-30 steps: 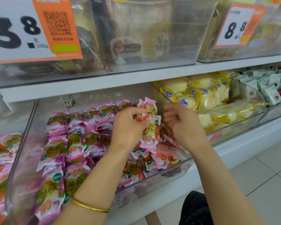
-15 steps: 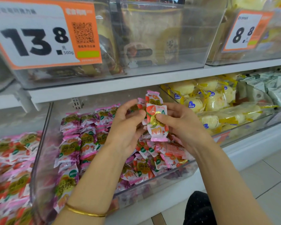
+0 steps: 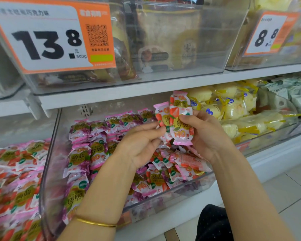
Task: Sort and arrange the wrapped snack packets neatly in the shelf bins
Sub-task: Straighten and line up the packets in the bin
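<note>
While both my hands pinch a small stack of strawberry packets above the clear bin, I square its edges.

My right hand curls round the stack from the right, thumb on the front wrapper. My left hand lies palm up, thumb and fingertips nipping the left edge, so neither hand is slack. I hold the packets upright with their faces toward me, I judge so that they can go down together as one tidy row. Below, purple packets stand in rows on the bin's left side, while loose packets of the strawberry kind lie jumbled on its right, under my wrists. A strawberry heap lies beyond the bin's left wall. This stack probably belongs there, though I cannot be sure.
</note>
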{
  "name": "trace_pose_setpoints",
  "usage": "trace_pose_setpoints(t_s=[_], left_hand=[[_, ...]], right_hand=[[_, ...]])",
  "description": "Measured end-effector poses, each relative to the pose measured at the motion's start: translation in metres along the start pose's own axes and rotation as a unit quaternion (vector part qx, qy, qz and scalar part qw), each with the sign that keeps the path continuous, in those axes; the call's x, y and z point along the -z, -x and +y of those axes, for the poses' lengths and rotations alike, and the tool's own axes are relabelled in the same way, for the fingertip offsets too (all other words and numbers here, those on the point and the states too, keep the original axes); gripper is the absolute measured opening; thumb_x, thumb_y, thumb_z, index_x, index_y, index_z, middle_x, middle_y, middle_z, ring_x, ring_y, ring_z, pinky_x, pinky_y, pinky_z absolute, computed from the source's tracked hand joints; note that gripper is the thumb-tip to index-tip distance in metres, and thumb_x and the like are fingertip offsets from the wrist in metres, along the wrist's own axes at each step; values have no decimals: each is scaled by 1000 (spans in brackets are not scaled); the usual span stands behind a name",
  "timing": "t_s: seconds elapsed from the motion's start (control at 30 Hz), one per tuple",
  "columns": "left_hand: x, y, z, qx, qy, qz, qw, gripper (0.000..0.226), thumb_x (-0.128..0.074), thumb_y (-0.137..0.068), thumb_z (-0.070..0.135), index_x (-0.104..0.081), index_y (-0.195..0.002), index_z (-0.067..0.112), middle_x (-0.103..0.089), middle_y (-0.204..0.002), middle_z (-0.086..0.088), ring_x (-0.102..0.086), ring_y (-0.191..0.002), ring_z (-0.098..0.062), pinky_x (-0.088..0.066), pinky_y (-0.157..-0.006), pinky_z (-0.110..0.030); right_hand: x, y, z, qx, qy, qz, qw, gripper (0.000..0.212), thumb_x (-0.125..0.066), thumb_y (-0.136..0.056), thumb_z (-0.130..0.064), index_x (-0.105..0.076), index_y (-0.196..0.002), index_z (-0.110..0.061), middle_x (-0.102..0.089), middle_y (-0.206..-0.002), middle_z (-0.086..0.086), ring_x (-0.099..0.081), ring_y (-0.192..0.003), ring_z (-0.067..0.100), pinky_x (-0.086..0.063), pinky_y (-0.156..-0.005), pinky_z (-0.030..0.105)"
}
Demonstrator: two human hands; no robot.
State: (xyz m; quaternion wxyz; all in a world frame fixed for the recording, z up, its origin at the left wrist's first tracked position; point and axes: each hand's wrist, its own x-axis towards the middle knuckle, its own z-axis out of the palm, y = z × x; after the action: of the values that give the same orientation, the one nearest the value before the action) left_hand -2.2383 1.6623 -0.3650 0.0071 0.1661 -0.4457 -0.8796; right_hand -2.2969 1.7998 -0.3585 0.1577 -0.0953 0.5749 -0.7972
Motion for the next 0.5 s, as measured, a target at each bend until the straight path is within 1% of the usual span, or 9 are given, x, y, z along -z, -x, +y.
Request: trace_pose_setpoints(t_s=[0.03,0.07,0.13,0.17,0.23,0.3,0.37,0.43,0.5], left_hand=[[1,-2,1,5,18,3,1000,27,-52,-85,-12,-61,-109,-3,-69,-95,-12,-64,-88,-15,-49,-90,-27],[2,-3,1,9,37,4,999,28,-50,-87,-13,-60,-111,-4,-68,-97,-14,-64,-89,-17,-51,-87,-28],[3,-4,2,13,60,2,998,28,-46,-89,-13,-58,-113,-4,-67,-104,-17,-65,-90,-20,-53,-80,-28],[4,-4,2,12,61,0,998,29,-45,-90,-12,-57,-114,-4,-66,-110,-18,-64,-93,-21,-53,-80,-29],[3,-4,0,11,53,-4,999,28,-42,-92,-10,-55,-116,-1,-63,-117,-19,-63,-100,-24,-51,-90,-35],[2,-3,0,14,49,-7,999,26,-40,-94,-8,-55,-114,1,-64,-114,-19,-62,-102,-27,-44,-100,-44],[1,0,1,24,53,-23,998,21,-43,-93,-4,-57,-108,-2,-66,-108,-20,-63,-101,-28,-48,-94,-41],[0,1,2,19,53,-39,998,22,-51,-91,2,-60,-111,-4,-67,-111,-20,-64,-104,-28,-53,-88,-37],[3,1,3,6,59,-53,997,30,-58,-88,11,-61,-115,-1,-68,-113,-17,-64,-107,-26,-52,-91,-38]], right_hand=[[2,-2,1,1,-17,15,1000,12,-55,-87,4,-59,-79,-5,-70,-67,5,-68,-61,15,-58,-59,28],[1,-1,1,0,-28,31,999,19,-54,-88,3,-56,-74,-9,-69,-62,2,-68,-57,13,-57,-56,26],[1,0,2,-2,-36,56,998,18,-54,-89,2,-54,-75,-10,-69,-59,0,-67,-54,12,-55,-52,24],[1,-1,3,-3,-38,58,998,15,-53,-89,2,-54,-79,-9,-69,-59,0,-67,-54,12,-55,-51,24],[-1,-1,3,-9,-40,56,998,12,-53,-89,2,-56,-81,-7,-70,-62,1,-68,-54,12,-55,-50,23],[-3,-1,5,-12,-30,53,998,8,-55,-88,2,-56,-84,-4,-70,-68,5,-69,-58,14,-56,-51,25],[-5,0,6,-17,-17,37,999,6,-56,-87,2,-57,-85,-4,-71,-73,7,-70,-64,16,-57,-57,28],[-5,-1,7,-13,3,20,1000,8,-56,-88,0,-58,-82,-6,-72,-74,6,-70,-67,16,-58,-61,29],[-5,-2,7,-4,25,8,1000,7,-58,-87,-1,-57,-83,-6,-71,-79,8,-69,-70,18,-58,-65,32]])
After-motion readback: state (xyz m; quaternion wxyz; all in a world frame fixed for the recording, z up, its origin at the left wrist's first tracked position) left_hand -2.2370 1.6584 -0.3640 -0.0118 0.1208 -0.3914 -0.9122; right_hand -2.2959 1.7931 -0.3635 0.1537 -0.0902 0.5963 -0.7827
